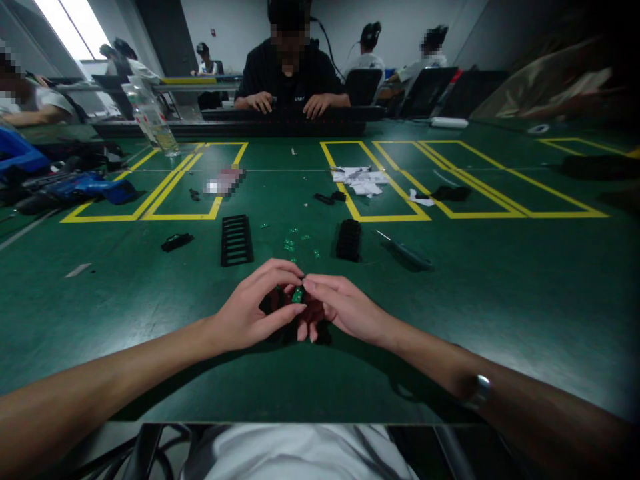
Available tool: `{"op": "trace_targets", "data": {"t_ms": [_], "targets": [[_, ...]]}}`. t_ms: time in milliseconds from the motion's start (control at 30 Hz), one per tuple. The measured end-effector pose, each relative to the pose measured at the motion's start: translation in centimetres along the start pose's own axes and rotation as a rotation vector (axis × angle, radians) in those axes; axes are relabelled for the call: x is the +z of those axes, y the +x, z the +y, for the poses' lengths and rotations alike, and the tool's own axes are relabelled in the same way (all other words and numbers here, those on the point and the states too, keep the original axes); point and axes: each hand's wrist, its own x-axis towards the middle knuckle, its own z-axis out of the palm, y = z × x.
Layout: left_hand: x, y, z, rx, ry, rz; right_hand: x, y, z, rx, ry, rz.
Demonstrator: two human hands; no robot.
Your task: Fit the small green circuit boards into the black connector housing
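My left hand (257, 303) and my right hand (347, 305) meet just above the table near its front edge. Between their fingertips is a small green circuit board (298, 294), with a dark bit at its upper end that I cannot make out. Both hands are closed around it, thumbs and fingertips pinching. Beyond them lie several loose green circuit boards (290, 245). To their left is a black slotted frame (237, 240); to their right stands a black stack of slotted parts (349, 240). A screwdriver (406, 253) with a dark handle lies farther right.
A black part (177, 241) lies at left, near a pale scrap (78, 271). Crumpled white paper (361, 179) and black pieces (330, 197) lie beyond. Bottles (160, 123) and blue tools (80, 190) occupy the far left. A person (293, 73) sits opposite, hands at the far edge.
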Motion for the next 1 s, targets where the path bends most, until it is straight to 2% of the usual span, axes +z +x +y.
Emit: {"op": "trace_targets", "data": {"t_ms": [1000], "targets": [[0.14, -0.11, -0.21, -0.040, -0.001, -0.024, 0.23, 0.03, 0.08, 0.022, 0.022, 0.026]]}}
